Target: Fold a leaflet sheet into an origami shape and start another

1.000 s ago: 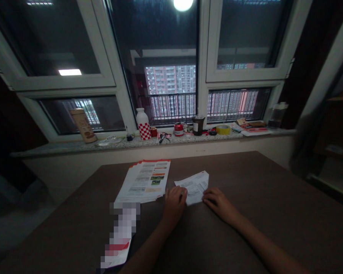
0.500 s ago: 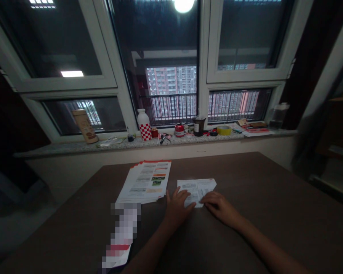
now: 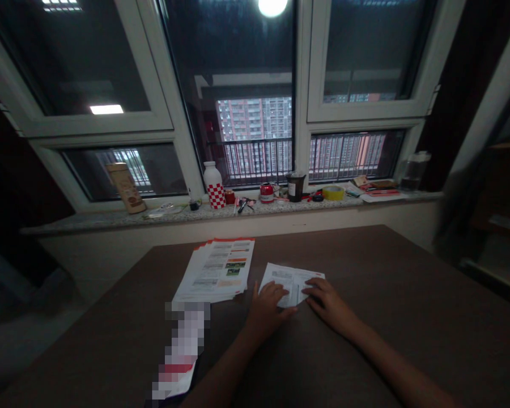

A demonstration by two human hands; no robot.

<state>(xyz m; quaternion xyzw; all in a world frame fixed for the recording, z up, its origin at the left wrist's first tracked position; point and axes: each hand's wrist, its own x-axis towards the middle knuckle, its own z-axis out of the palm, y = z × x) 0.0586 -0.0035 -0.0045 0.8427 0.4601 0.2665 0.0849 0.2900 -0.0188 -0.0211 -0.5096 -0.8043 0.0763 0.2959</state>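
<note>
Where the head camera looks down on the brown desk point(image 3: 361, 255), a folded printed sheet point(image 3: 295, 282) lies at the centre, between the two hands. The left hand point(image 3: 268, 313), at its 7 o'clock edge, rests over it with fingers spread and bent, gripping nothing, probably to keep the paper flat and still. The right hand point(image 3: 326, 300), at 4 o'clock, lays loosely curved fingers on the near edge, perhaps to steady that side; whether the thumb pinches it, I cannot tell. A fanned stack of printed pages point(image 3: 215, 272) lies at 9 o'clock, apart from the sheet, seemingly placed to leave working room. A pixelated item sits at 8 o'clock.

The sheet is thin, white and matte, angular in outline; the stacked pages have orange top edges. At 11 o'clock, a red-checked white bottle point(image 3: 215, 187) stands on the speckled windowsill point(image 3: 280, 209); yellow tape point(image 3: 332, 194) forms a ring at 1 o'clock.
</note>
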